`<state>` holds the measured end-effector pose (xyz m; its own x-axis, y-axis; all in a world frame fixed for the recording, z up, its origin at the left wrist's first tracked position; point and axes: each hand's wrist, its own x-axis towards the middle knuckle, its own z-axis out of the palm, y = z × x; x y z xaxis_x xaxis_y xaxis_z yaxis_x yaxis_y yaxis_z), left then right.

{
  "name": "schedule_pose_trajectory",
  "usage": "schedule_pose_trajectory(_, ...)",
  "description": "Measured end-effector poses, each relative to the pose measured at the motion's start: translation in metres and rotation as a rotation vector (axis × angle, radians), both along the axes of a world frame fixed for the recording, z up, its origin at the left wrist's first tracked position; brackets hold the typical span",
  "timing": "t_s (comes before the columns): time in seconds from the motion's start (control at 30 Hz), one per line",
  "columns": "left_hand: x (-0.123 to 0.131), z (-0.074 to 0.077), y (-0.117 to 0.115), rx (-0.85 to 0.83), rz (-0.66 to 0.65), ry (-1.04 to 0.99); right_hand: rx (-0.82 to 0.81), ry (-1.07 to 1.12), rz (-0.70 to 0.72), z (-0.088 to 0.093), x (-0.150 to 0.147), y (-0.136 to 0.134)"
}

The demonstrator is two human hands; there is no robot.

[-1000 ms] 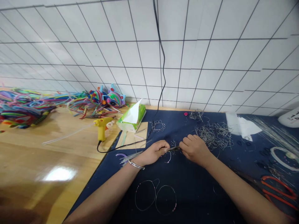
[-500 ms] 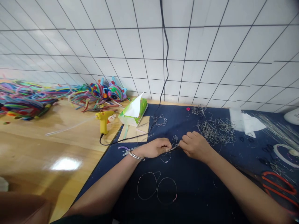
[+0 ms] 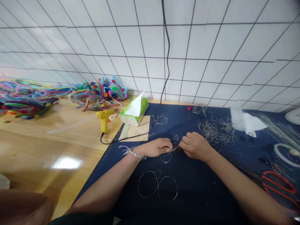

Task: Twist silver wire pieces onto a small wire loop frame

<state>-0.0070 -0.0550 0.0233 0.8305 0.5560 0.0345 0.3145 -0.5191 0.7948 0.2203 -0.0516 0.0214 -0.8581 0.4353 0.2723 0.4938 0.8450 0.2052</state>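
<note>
Both my hands rest on a dark blue cloth (image 3: 199, 200). My left hand (image 3: 156, 147), a silver bangle on its wrist, is closed in a pinch on a thin wire loop (image 3: 165, 158) that hangs below its fingers. My right hand (image 3: 196, 146) is closed round a small dark tool (image 3: 175, 149) whose tip meets the wire between the two hands. Two larger wire rings with a few pink beads (image 3: 157, 188) lie on the cloth just nearer to me.
A heap of bent wire pieces (image 3: 217, 130) lies behind my right hand. A yellow glue gun (image 3: 104, 119), a green tissue pack (image 3: 134, 112) and colourful pipe-cleaner crafts (image 3: 30, 100) sit at the left. Red-handled scissors (image 3: 280, 186) lie at the right. A black cord (image 3: 166, 56) hangs down the tiled wall.
My hands stay together on the wire with only slight shifts. The view has tilted a little, so everything sits somewhat higher in the picture than a second ago.
</note>
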Motion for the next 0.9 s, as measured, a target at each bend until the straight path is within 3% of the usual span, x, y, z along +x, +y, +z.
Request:
schedule_pose_trajectory(0.23,-0.001,-0.004,0.001,-0.026,0.023,-0.038,-0.046,0.021,-0.046,-0.013,0.002,0.004)
schedule_pose_trajectory(0.5,0.004,-0.017,-0.002,-0.323,0.357,-0.227,-0.237,0.097,-0.281,-0.021,0.0,0.007)
schedule_pose_trajectory(0.77,0.008,-0.018,-0.005,-0.484,0.439,-0.362,-0.505,0.19,-0.266,-0.021,-0.001,0.008)
schedule_pose_trajectory(0.9,0.01,-0.019,-0.006,-0.512,0.485,-0.401,-0.546,0.177,-0.275,-0.02,0.001,0.01)
